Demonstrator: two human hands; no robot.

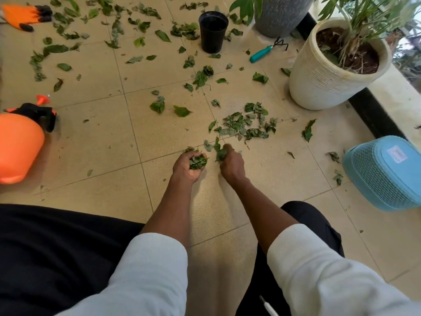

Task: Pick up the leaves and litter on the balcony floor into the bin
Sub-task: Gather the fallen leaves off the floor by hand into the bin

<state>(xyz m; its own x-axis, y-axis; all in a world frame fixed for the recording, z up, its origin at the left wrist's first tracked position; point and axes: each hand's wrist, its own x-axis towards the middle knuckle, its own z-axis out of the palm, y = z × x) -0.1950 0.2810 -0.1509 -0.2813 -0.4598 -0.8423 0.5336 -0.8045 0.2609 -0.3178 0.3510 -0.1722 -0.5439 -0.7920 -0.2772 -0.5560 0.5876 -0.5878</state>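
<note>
Leaves [198,161] bunched in left hand [189,166], right hand [231,164] pinching more off floor, bin [385,174] rightward.

Your orange sprayer [18,142] and glove [22,15] run off the left edge; your right hand [231,165] hides its fingertips among leaves [219,153].

Left hand [190,166] cups a wad of green leaves [198,161], right hand [231,164] pinches more off the beige tiled floor [109,156]; light blue plastic mesh bin [385,174] lies tipped at right.
</note>
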